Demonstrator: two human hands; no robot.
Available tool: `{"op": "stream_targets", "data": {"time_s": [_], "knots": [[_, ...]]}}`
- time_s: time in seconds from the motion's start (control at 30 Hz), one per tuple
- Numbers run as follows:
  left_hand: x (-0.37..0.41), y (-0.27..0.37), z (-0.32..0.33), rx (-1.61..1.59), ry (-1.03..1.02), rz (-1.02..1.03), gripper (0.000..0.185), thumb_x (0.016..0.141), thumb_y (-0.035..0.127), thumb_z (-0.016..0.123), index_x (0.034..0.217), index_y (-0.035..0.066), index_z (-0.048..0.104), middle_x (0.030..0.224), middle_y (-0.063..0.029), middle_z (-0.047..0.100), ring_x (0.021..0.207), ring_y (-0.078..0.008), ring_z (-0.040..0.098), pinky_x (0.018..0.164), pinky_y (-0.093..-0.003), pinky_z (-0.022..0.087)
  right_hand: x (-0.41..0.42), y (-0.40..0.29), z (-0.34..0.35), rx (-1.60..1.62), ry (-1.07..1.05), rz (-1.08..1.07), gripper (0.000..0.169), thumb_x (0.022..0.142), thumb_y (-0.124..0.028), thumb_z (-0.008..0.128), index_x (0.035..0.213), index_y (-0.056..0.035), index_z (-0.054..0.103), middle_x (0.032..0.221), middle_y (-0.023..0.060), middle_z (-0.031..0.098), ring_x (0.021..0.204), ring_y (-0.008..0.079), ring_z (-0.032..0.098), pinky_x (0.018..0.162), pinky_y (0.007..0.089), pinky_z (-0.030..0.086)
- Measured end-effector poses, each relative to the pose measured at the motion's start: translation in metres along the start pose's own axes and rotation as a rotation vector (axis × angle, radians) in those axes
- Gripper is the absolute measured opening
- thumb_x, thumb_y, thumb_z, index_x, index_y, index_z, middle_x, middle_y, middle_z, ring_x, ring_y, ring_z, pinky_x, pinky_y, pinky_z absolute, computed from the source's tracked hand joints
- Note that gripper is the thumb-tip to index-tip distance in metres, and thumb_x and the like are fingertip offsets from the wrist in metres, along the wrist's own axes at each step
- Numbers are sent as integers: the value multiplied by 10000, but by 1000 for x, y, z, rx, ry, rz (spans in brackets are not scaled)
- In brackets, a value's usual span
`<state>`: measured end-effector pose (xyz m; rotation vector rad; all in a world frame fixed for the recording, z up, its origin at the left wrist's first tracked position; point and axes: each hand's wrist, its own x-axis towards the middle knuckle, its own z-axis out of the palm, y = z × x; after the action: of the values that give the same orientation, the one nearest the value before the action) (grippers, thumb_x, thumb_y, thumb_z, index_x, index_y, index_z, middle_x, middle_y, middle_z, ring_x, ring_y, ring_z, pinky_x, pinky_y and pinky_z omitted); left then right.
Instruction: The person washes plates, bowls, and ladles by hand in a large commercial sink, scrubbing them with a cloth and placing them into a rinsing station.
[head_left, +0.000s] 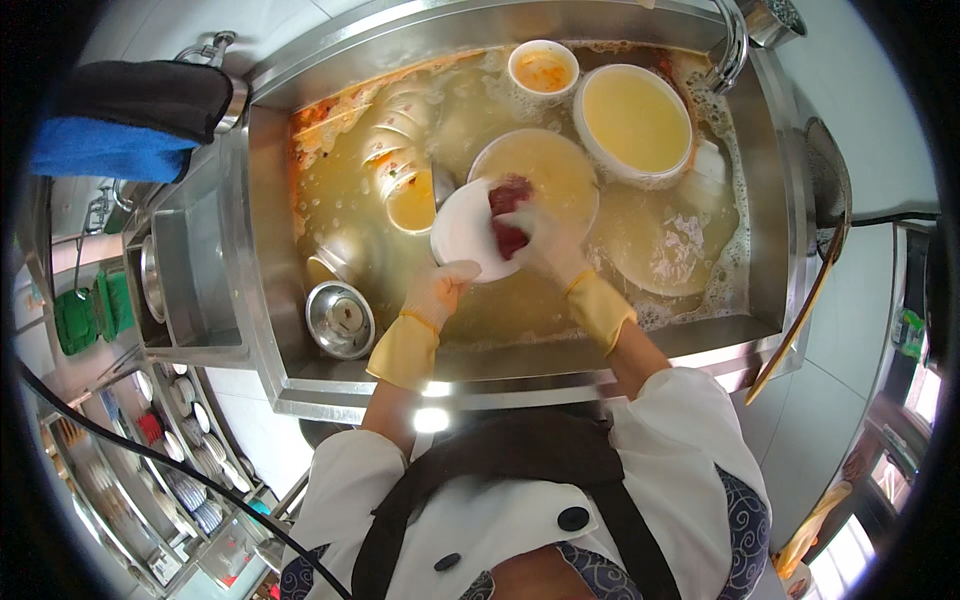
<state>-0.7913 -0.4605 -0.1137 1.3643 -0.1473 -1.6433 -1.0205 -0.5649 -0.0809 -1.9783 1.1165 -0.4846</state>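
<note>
Gloved and bent around the rim of a white bowl (463, 232), my left hand (452, 283) tilts it above murky water in a steel sink (525, 367). Against the bowl's side, my right hand (546, 236), also gloved and blurred by motion, presses a dark red scrubbing cloth (511, 214). Behind the hands a large round dish (540, 150) lies just under the water. A row of white bowls (397, 169) leans half submerged to the left. Farther back float a small white bowl (543, 67) with orange residue and a large white bowl (636, 124) full of yellowish liquid.
A steel bowl (340, 320) sits at the sink's near left. A faucet (729, 52) reaches over the far right corner. On the right rim rests a strainer with a wooden handle (799, 322). Black and blue cloths (135, 112) hang at the left, above a second basin (199, 277).
</note>
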Motion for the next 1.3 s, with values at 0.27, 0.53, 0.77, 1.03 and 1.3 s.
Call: {"op": "stream_targets", "data": {"time_s": [0.27,0.53,0.77,1.03,1.3], "knots": [[-26,-4,21,-31,-60,94,565,761,-138,664,1312,-37,585,1200,-137,696,1071,-294,703,912,-412,591,63,-70,37,66,60,-232,321,845,-200,718,1140,-78,689,1226,179,672,1169,408,592,1052,478,464],[-43,-4,23,-21,106,-14,511,804,-53,727,1298,-17,599,1231,-128,673,1086,-248,688,872,-362,589,82,25,36,25,-74,478,478,931,-387,619,1330,-126,643,1264,220,678,1173,398,641,1012,466,501],[-25,7,39,-289,299,-64,542,827,-11,781,1336,-26,592,1278,-162,653,1116,-324,670,936,-435,578,49,62,26,-328,-205,608,442,952,-410,592,1267,-116,691,1215,198,709,1139,384,670,967,480,530],[-28,12,38,-296,324,141,501,796,-71,780,1276,-78,635,1242,-220,679,1103,-364,681,969,-483,562,-13,28,-1,-660,-581,305,410,969,-330,569,1322,-137,651,1270,160,686,1173,367,647,964,492,531],[-100,82,4,-474,340,171,523,805,-87,746,1304,9,622,1232,-141,691,1121,-322,677,932,-519,580,-19,-1,48,-772,-422,382,611,1010,-438,532,1535,-131,469,1564,173,466,1468,418,370,1070,656,384]]}}
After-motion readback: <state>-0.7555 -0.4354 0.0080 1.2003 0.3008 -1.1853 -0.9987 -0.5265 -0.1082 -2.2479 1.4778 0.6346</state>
